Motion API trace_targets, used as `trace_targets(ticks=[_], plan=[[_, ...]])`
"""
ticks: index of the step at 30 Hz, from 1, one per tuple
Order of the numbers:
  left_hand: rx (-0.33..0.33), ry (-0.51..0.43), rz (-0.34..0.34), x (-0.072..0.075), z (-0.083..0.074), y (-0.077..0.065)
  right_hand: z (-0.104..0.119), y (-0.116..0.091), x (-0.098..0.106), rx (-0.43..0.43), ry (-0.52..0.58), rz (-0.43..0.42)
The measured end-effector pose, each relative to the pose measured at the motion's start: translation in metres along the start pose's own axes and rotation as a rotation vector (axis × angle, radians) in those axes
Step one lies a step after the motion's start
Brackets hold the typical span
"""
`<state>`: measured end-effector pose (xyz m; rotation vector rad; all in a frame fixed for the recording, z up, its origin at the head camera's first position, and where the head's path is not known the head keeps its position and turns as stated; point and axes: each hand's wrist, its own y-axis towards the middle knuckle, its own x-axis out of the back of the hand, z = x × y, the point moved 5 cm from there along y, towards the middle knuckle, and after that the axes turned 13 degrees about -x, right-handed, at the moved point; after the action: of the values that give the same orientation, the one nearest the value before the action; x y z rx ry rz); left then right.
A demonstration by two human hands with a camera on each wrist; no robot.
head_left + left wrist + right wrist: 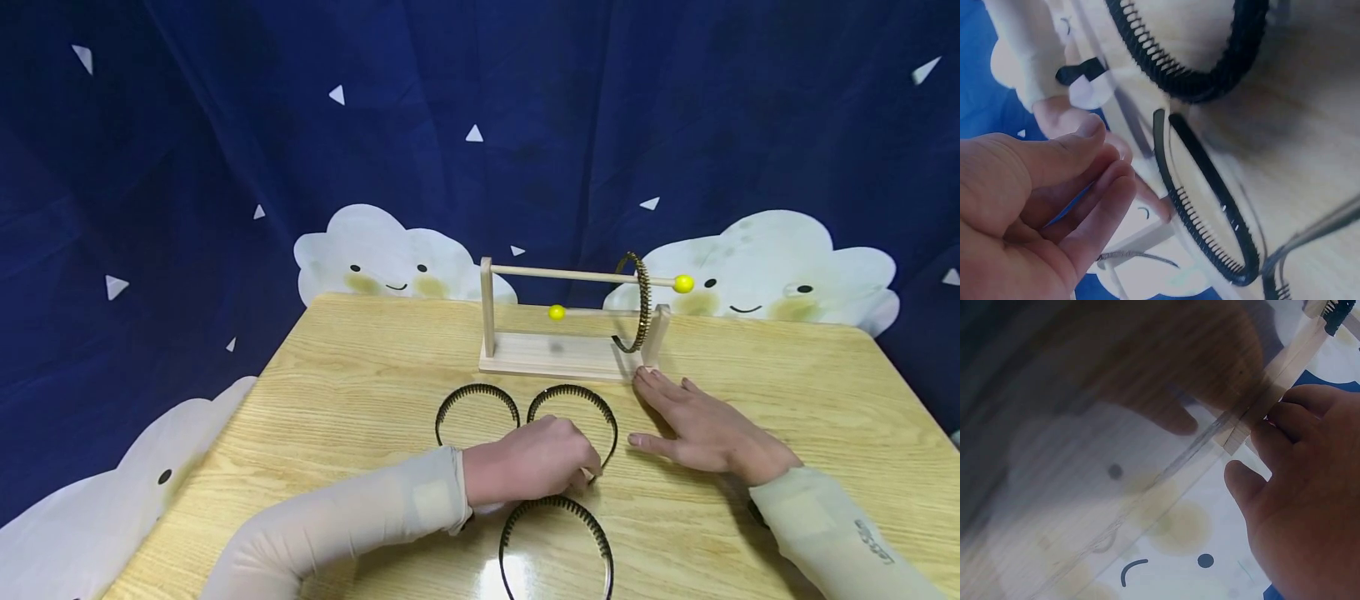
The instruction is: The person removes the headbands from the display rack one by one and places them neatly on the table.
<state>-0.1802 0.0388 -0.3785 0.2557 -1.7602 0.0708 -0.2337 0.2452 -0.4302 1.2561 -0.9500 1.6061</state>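
Observation:
My left hand (536, 458) is over a black toothed headband (573, 390) on the table, fingertips close to its right end. In the left wrist view its thumb and fingers (1119, 187) are loosely bent, with a gap between them and the headband's tips. My right hand (705, 429) lies flat, fingertips at the right end of a wooden stand (555, 354). Over the stand's upper rod (577, 275) hangs a dark brown toothed headband (643, 304).
Another black headband (477, 389) lies to the left, and one more (555, 501) lies nearer the front edge. The stand's two rods end in yellow balls (683, 284). Behind the wooden table (360, 367) hangs a blue curtain (420, 150) with clouds.

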Motion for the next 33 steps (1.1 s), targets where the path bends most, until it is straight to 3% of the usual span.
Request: trace_targets(ticks=[5, 17, 24, 33], plan=[[-0.016, 0.011, -0.066, 0.015, 0.007, 0.000, 0.000, 0.000, 0.000, -0.004, -0.003, 0.004], [0.032, 0.104, -0.236, 0.068, 0.029, 0.001, 0.000, 0.000, -0.001, 0.007, -0.002, -0.009], [0.060, 0.148, -0.266, 0.083, 0.037, 0.011, 0.000, 0.001, 0.000, 0.002, 0.004, -0.006], [0.071, 0.114, -0.382, 0.102, 0.054, 0.019, 0.000, 0.000, 0.001, 0.003, 0.004, 0.003]])
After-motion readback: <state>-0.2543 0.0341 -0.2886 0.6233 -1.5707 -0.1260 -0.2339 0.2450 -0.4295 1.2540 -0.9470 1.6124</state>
